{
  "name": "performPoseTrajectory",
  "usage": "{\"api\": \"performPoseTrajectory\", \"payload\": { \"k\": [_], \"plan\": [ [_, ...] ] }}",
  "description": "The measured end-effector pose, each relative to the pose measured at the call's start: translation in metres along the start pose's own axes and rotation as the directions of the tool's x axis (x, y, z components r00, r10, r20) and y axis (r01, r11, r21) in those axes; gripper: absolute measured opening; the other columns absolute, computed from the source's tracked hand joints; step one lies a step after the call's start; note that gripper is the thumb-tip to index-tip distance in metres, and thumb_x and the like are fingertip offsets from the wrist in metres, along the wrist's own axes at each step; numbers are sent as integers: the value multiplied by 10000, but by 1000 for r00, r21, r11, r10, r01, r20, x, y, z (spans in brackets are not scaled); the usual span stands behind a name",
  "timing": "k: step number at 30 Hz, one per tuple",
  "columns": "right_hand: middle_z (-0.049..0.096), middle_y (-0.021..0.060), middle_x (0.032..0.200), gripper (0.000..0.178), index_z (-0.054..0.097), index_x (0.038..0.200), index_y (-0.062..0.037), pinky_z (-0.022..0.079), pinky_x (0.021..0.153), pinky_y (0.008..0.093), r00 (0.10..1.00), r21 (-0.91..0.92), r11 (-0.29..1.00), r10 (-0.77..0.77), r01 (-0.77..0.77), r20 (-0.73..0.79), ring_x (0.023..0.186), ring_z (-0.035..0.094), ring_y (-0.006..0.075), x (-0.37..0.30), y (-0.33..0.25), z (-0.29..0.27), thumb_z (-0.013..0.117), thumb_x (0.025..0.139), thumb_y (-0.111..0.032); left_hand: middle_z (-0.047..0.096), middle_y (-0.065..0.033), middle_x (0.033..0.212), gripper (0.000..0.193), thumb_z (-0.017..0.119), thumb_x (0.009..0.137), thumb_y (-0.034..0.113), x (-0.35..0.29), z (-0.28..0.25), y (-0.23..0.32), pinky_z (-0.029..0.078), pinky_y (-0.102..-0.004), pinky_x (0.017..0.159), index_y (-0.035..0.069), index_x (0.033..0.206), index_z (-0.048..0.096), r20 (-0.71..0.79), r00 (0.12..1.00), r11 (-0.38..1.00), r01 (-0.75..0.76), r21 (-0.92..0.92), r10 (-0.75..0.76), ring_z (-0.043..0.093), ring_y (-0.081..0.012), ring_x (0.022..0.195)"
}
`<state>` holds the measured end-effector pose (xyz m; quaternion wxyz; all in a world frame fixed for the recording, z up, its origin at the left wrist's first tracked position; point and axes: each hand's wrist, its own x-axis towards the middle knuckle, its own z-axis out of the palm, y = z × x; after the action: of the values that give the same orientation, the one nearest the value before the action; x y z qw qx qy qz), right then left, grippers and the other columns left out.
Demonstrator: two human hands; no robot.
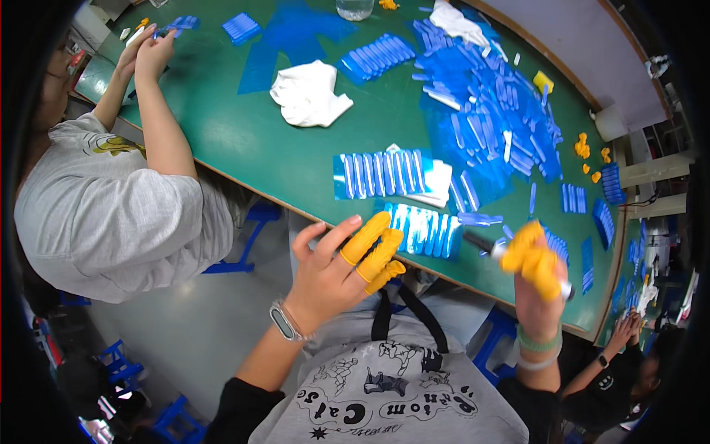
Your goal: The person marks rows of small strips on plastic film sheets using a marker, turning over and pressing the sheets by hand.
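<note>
Here's the blue strip sheet (423, 231), right at the near edge of your bench (229, 126), your left hand (325, 274) at its left end, yellow-covered fingers open; your right hand (538, 285) grips a blurred, pen-shaped tool (481, 242); beyond, another strip sheet (381, 175), white cloth (307, 92), loose blue strips (481, 129)

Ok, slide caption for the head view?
Left hand beside blue strips, right hand holding a pen-like tool, green table.
</note>
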<state>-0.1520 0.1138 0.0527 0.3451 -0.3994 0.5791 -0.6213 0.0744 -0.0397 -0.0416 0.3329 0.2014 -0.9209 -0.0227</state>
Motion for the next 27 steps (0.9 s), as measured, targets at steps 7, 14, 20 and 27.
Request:
{"api": "performPoseTrajectory", "payload": {
  "k": [7,14,20,27],
  "plan": [
    [675,109,962,386,740,1070,-82,395,1095,528,879,-293,935,-40,201,474,851,682,220,-57,28,15,722,686,-113,653,41,1300,504,798,782,425,10,-3,-20,264,-463,1076,238,1228,655,159,970,983,-183,-7,182,496,-198,1287],
    [508,-9,563,220,732,954,-54,426,1091,483,783,-497,703,-137,508,607,527,591,157,-39,46,61,735,799,-210,677,53,1259,407,790,790,390,27,-2,-26,255,-475,1079,267,1167,696,208,937,959,-280,-38,282,545,-179,1263],
    [500,-20,546,194,730,925,-54,444,1080,446,781,-470,683,-242,559,576,488,577,158,-29,58,69,727,815,-213,702,73,1192,341,783,781,362,29,-9,-29,258,-476,1071,252,1099,729,211,934,957,-288,-35,288,582,-174,1219],
    [513,-8,549,196,730,910,-50,437,1092,454,771,-457,690,-235,562,592,494,578,160,-26,65,74,737,788,-203,713,74,1157,319,764,792,352,32,-16,-28,256,-473,1070,236,1087,730,253,919,953,-298,-54,301,595,-151,1201]
  ]
}}
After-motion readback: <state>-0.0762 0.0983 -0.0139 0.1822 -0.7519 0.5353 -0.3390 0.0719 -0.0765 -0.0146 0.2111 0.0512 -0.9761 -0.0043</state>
